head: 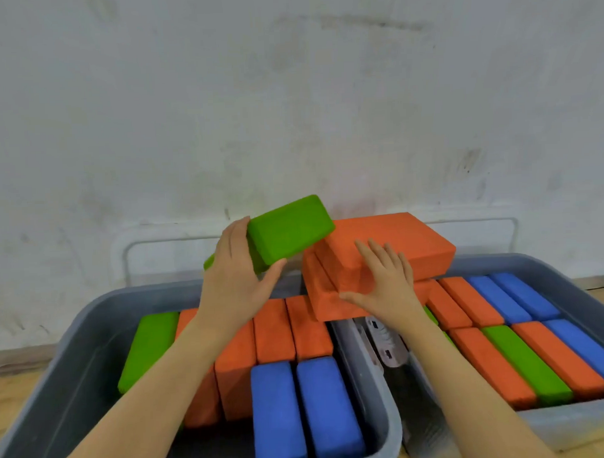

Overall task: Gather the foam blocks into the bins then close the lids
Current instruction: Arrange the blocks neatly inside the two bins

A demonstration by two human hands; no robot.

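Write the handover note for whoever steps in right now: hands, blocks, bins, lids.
Left hand: grips a green block above the left bin.
Right hand: open, flat on the stacked orange blocks straddling both bins.
Done: left bin and right bin hold rows of orange, green and blue blocks.
Left: place the green block, bin the orange stack, close both lids, which stand open at the wall.

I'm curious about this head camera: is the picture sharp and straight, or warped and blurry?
Head view: soft even light, no glare; the wide lens bows the bins outward at the edges; the left hand gripping the green block looks slightly soft; the wall is smudgy.
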